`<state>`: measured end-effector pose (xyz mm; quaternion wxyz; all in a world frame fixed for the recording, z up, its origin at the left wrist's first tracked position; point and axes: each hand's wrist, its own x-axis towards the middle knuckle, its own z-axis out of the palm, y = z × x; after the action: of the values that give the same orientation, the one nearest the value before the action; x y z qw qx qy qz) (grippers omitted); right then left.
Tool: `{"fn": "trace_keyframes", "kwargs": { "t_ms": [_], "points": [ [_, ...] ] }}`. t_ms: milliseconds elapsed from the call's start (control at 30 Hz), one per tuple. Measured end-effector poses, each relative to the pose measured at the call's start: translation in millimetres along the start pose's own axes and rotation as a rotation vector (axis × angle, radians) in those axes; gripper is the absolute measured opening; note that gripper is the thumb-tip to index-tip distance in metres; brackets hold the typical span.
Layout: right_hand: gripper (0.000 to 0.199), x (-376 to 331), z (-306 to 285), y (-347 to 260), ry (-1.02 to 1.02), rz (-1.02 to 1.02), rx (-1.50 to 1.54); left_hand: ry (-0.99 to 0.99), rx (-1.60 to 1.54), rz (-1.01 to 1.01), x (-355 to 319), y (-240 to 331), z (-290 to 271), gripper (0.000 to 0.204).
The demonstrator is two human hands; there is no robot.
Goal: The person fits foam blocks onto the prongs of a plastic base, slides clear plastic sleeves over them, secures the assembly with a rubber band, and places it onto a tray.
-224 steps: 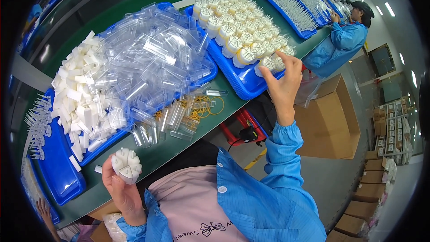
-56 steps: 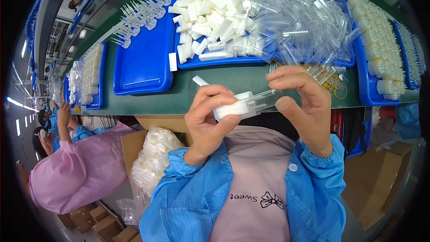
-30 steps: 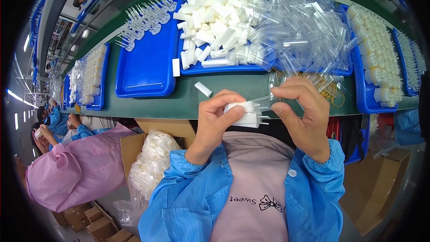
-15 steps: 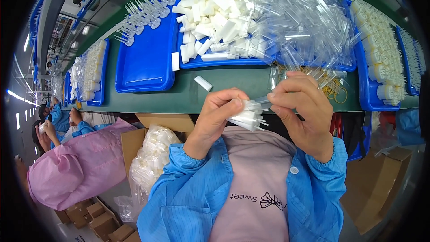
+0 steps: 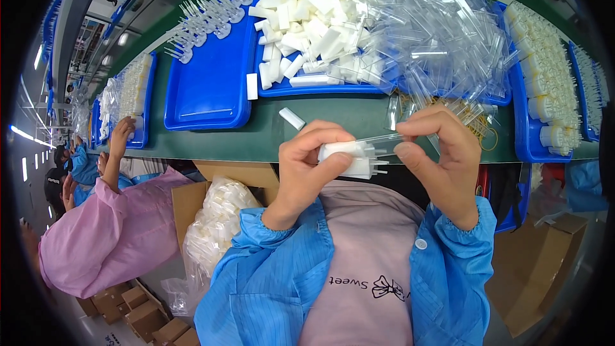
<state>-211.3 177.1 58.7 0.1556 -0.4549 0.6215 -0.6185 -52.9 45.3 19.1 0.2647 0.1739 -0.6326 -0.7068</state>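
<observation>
My left hand (image 5: 298, 170) is closed around a small bundle of white plastic pieces (image 5: 359, 160) with thin tips pointing right. A clear plastic sleeve (image 5: 383, 139) lies along the top of the bundle. My right hand (image 5: 451, 154) pinches this sleeve's right end between thumb and fingers. Beyond my hands, a loose white piece (image 5: 292, 118) lies on the green table (image 5: 221, 144). Past it are a heap of white pieces (image 5: 314, 13) and a heap of clear sleeves (image 5: 442, 32), both in blue trays.
At the left stands a blue tray (image 5: 202, 93) with a row of thin-tipped pieces (image 5: 211, 16). Yellow rubber bands (image 5: 488, 140) lie near the right tray of bundles (image 5: 522, 141). A pink-sleeved co-worker (image 5: 115, 230) sits left, beside a cardboard box (image 5: 186, 208) holding a bag of white pieces (image 5: 221, 224).
The bundle in my left hand has turned flatter, showing more of its white bodies. My right hand has shifted slightly right with the sleeve's end. The co-worker's hand has reached to a far-left tray.
</observation>
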Motion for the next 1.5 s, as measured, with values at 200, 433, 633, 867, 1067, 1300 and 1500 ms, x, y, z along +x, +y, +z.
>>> {"fn": "trace_keyframes", "kwargs": {
  "t_ms": [200,433,633,867,1067,1300,1500],
  "points": [
    [0.016,-3,3,14,-0.014,0.108,0.204,0.053,0.239,0.140,-2,4,2,0.024],
    [0.018,-4,6,15,-0.022,0.299,0.420,0.130,0.633,0.440,-2,13,4,0.028],
    [0.019,-2,5,17,-0.012,0.019,0.121,0.146,0.494,0.360,2,6,4,0.032],
    [0.017,-1,7,21,-0.015,0.277,0.338,0.168,0.751,0.536,-1,9,5,0.033],
    [0.016,-2,7,17,0.022,0.012,0.079,0.116,0.573,0.408,1,3,1,0.038],
    [0.016,4,-7,18,0.035,0.135,0.102,-0.060,-0.173,-0.012,4,-5,8,0.079],
    [0.017,18,-22,6,-0.105,-0.029,-0.170,-0.378,-0.527,-0.587,7,-7,-1,0.063]
  ]
}}
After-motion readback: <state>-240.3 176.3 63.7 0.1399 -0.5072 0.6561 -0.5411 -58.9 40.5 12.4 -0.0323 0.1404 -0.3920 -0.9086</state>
